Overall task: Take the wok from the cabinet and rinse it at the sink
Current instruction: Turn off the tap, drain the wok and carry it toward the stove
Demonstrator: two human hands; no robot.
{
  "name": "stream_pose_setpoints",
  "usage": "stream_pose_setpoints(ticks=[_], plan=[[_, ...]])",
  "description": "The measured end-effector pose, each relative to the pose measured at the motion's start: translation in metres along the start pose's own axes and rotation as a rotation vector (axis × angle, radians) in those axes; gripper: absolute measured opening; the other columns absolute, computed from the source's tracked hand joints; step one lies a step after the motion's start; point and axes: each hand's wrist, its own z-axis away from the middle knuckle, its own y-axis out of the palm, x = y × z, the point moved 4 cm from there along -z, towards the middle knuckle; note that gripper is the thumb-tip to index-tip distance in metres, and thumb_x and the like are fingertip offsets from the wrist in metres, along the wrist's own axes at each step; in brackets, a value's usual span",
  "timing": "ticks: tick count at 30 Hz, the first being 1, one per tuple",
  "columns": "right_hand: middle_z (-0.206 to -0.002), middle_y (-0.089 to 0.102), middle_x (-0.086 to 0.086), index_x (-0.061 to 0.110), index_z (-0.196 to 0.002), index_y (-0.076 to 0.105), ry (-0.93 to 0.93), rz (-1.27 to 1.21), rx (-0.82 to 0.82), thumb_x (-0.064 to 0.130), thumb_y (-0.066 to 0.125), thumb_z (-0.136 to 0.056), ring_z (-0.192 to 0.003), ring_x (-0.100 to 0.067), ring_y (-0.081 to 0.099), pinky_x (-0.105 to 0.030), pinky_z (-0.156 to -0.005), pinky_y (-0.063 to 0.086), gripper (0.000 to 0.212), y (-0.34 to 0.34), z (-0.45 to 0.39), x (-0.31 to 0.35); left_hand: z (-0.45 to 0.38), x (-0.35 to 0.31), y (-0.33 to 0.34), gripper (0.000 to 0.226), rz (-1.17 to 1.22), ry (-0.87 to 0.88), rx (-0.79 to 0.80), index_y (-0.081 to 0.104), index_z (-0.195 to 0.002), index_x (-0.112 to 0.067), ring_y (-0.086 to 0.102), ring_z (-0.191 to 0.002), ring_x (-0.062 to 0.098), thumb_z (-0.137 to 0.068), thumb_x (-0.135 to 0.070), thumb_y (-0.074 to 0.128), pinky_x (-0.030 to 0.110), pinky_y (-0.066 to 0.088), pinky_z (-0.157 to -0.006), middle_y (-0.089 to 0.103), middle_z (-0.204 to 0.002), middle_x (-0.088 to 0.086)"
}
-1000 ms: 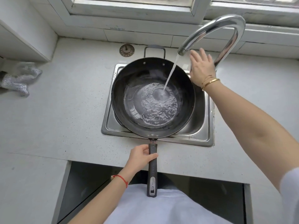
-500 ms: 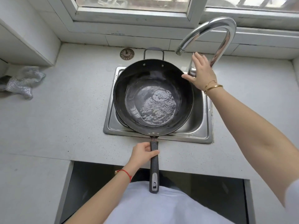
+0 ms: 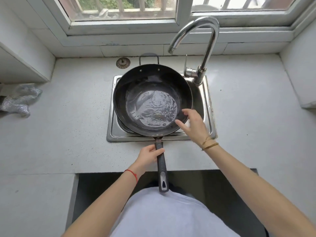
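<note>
A black wok (image 3: 136, 82) sits over the steel sink (image 3: 207, 106), holding a pool of rippling water in its bottom. Its long black handle points toward me, and my left hand (image 3: 149, 156) grips that handle near the wok's rim. My right hand (image 3: 192, 124) hovers at the wok's near right rim with fingers spread and relaxed, holding nothing. The curved chrome faucet (image 3: 205, 48) stands at the sink's back right corner with no water running from it.
A round metal sink strainer (image 3: 123, 62) lies on the white counter behind the sink. A crumpled silver scouring cloth (image 3: 18, 100) lies at the far left. A window runs along the back wall. A dark cabinet opening (image 3: 102, 185) lies below the counter's front edge.
The water stream has stopped. My right hand has left the faucet lever and come down to the wok's near right rim. My left hand keeps its grip on the handle.
</note>
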Motion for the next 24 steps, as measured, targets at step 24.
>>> stream_pose_setpoints(ticks=[24], plan=[[-0.078, 0.066, -0.005, 0.015, -0.114, 0.055, 0.588, -0.570, 0.110, 0.021, 0.059, -0.094, -0.046, -0.016, 0.065, -0.028, -0.044, 0.057, 0.021, 0.128, 0.127, 0.041, -0.001, 0.004, -0.001, 0.034, 0.091, 0.022, 0.090, 0.061, -0.123, -0.002, 0.067, -0.089, 0.017, -0.091, -0.013, 0.067, 0.023, 0.053, -0.064, 0.069, -0.105, 0.010]])
